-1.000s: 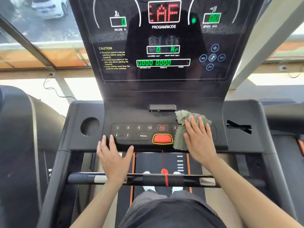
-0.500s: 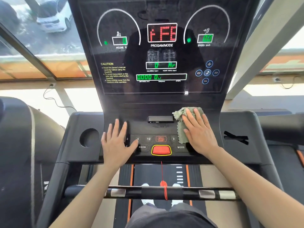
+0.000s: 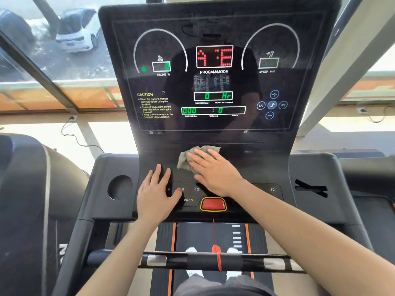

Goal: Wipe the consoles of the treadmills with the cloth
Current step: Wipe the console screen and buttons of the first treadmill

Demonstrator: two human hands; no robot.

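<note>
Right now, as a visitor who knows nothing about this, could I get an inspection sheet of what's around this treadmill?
Surface: dark console, display lit, red stop button at its near edge.
Job's things: grey-green cloth bunched on the console below the display.
Clutter: nothing seen.
Hands: right hand lies flat on the cloth, pressing it; left hand lies flat on the keypad, holding nothing.
Cables: red safety cord runs from under the stop button down to the handlebar; a dark wire hangs from a wall socket at left.
Surroundings: another treadmill at left; window with a white car outside.
</note>
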